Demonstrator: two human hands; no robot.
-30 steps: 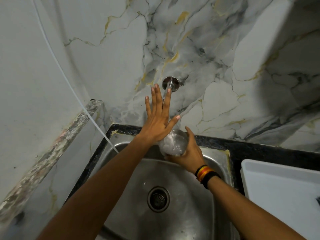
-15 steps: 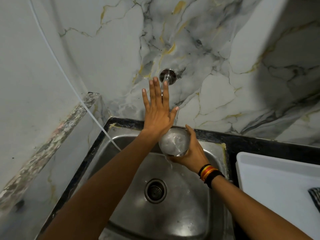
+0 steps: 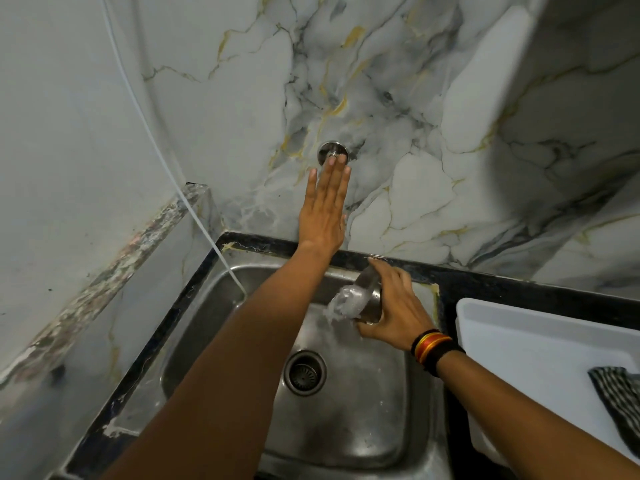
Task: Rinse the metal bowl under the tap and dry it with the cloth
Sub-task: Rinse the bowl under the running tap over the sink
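Nearest, at the right edge: striped cloth (image 3: 616, 396) lying on the white tray (image 3: 540, 344), well apart from both hands and on the right hand's side, so closer to that arm than to the left. Next, over the steel sink (image 3: 363, 427), right of and beyond the drain (image 3: 304, 373): right hand (image 3: 394, 315) wrapped around the metal bowl (image 3: 367, 299), thumb over the far rim, fingers curled under the near side. Bowl tipped on its side, mouth facing left and down toward the basin, water spilling out of it; axis from base to mouth running roughly right to left. Probably the emptying stage of the rinse, drying not yet begun. Farther back and up, against the marble wall: left hand (image 3: 323, 209) flat and open, fingers straight and pressed close together, gripping nothing, tips overlapping the tap (image 3: 332, 153) at its wall fitting; contact with a handle impossible to tell. Tap directly beyond and above the bowl, left hand between the two. Likely next: water shut off with the left, bowl carried right to the cloth.
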